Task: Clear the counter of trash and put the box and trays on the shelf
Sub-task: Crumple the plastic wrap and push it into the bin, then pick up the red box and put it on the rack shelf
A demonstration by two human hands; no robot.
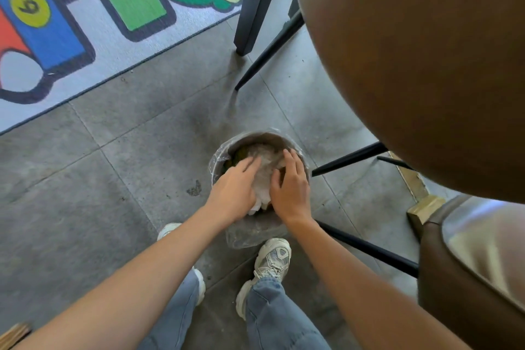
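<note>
two hands press white crumpled trash (262, 176) into our lined bin (257, 140) on the near floor: left hand (234, 190) and right hand (289, 186) both flat, fingers straight.

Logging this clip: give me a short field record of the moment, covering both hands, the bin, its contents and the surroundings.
left hand: fingers straight, pressing on the trash
right hand: fingers spread, pressing on the trash
trash: crumpled white paper and plastic wad, at rim level
bin: small round grey bin with clear plastic liner, on the grey tiled floor
nearby: black-legged brown chair to the right, colourful numbered rug beyond
</note>
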